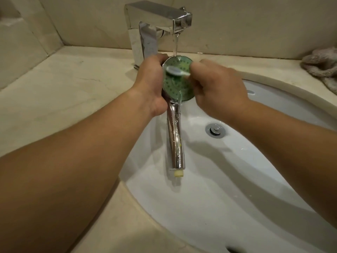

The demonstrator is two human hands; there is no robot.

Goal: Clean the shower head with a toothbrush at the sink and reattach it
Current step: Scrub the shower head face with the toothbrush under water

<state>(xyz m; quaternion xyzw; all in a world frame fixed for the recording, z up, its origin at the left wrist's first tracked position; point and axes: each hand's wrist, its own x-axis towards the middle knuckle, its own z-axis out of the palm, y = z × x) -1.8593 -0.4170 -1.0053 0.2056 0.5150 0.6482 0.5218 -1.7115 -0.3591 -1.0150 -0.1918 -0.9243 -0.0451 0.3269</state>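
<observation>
A chrome shower head (176, 136) with a round green spray face (177, 84) is held over the white sink (228, 179), face up, its handle pointing toward me. My left hand (151, 84) grips the left rim of the face. My right hand (217, 88) pinches a white toothbrush (176, 71), whose blurred head lies across the upper part of the green face. Water runs from the chrome tap (156, 24) onto the top edge of the face.
The sink drain (216, 129) sits right of the handle. A crumpled grey cloth (322, 67) lies on the beige counter (63, 84) at the far right. A tiled wall rises close behind the tap.
</observation>
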